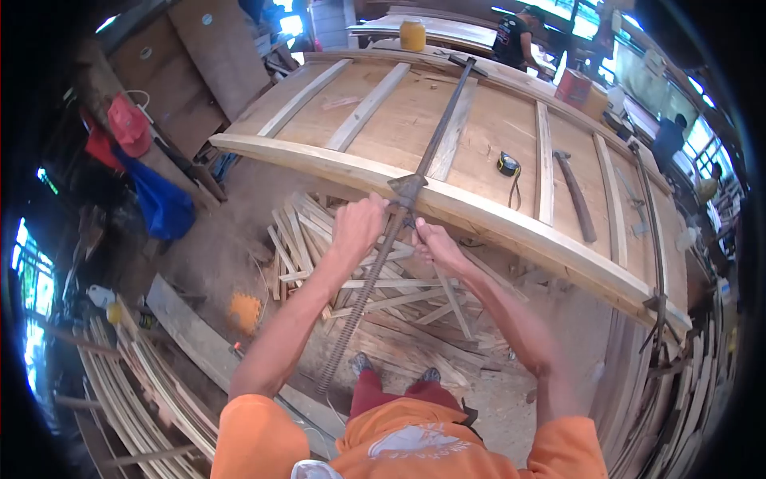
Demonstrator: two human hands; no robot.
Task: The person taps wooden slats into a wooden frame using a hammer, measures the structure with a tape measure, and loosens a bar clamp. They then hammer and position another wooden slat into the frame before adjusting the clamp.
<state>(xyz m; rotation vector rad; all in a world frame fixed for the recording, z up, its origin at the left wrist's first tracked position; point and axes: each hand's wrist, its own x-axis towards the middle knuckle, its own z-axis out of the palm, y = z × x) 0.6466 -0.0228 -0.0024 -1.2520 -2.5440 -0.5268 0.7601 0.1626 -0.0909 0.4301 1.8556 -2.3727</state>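
A long bar clamp (435, 146) lies across a wooden panel frame (319, 160), its near jaw against the frame's front rail. Its threaded screw (359, 307) slants down towards my body. My left hand (359, 229) is closed at the clamp's near end, left of the screw. On the other side, my right hand (437, 244) is closed with thumb and fingers at the same clamp end. The fingers partly hide the part they grip. A second bar clamp (654, 231) spans the frame's right end.
On the panel lie a tape measure (508, 164) and a hammer (576, 195). A yellow jar (412, 35) stands at its far edge. Loose wood strips (399, 291) are heaped on the floor below. A person (515, 40) is at the back, beyond the panel.
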